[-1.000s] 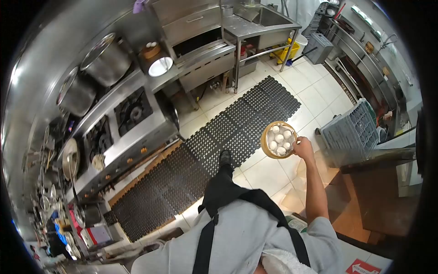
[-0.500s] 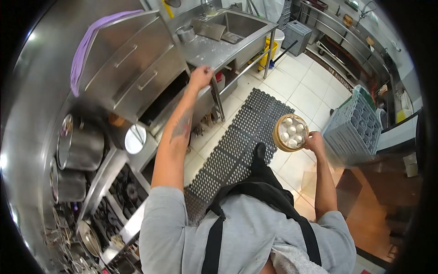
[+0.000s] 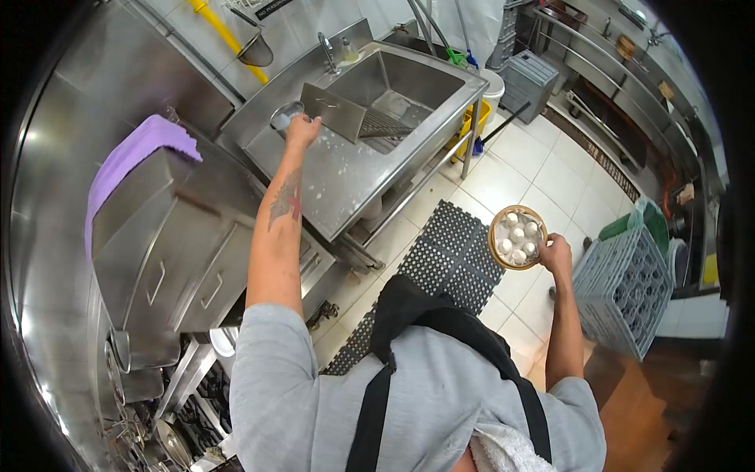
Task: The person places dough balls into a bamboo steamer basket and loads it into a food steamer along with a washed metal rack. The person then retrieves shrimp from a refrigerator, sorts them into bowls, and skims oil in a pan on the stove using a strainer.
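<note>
We had our right hand [image 3: 556,253] pinched on the bamboo steamer [image 3: 493,240] of white rounds [image 3: 517,234], above the floor [image 3: 515,177]. Our left hand [image 3: 301,130] was at the metal pot [image 3: 285,118], grip unclear, beside a metal panel [image 3: 334,108].

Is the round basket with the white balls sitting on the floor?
No, the right hand grips the round basket at its edge, holding it up.
</note>
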### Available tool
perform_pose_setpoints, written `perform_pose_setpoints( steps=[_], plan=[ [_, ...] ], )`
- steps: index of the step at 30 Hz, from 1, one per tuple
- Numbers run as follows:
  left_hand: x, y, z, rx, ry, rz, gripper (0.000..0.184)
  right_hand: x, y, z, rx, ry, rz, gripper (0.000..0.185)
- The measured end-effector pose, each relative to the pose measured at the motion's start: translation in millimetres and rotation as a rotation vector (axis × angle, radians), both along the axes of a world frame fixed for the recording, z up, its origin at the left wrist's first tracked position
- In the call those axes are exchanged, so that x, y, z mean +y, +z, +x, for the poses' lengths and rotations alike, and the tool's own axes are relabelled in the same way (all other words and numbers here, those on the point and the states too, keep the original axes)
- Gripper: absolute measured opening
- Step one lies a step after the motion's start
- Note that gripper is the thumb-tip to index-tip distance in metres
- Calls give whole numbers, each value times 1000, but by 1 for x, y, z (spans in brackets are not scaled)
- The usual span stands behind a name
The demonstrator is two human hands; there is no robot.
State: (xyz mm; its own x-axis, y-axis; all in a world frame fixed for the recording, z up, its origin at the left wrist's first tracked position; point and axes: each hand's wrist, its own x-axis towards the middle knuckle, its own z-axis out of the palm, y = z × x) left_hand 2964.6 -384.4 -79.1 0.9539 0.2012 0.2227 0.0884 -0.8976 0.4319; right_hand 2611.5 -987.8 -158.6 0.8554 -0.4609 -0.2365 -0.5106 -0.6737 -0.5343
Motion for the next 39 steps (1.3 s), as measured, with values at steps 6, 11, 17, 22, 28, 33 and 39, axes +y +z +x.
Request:
perform_pose_setpoints(
  steps=[6, 11, 17, 22, 28, 33, 39],
  plan=[
    [37, -57, 143, 244, 124, -160, 58, -50, -9, 137, -31, 25, -98, 37],
    [6, -65, 224, 308, 414, -612, 53, -66, 12, 249, 10, -22, -47, 37],
    [-8, -103, 323, 655, 578, -277, 54, -97, 20, 344, -43, -67, -124, 36],
    [-26, -76, 327, 710, 610, -330, 48, -95, 34, 439, -17, -2, -77, 37],
    [-16, -102, 370, 924, 581, -389, 40, -102, 40, 532, -94, 194, 20, 38],
    [-93, 36, 313, 806, 576, -218, 47, -109, 36, 598, -110, 415, 155, 38],
    [-124, 162, 169, 624, 739, -307, 38, -104, 20, 652, -122, 754, 214, 39]
  ],
)
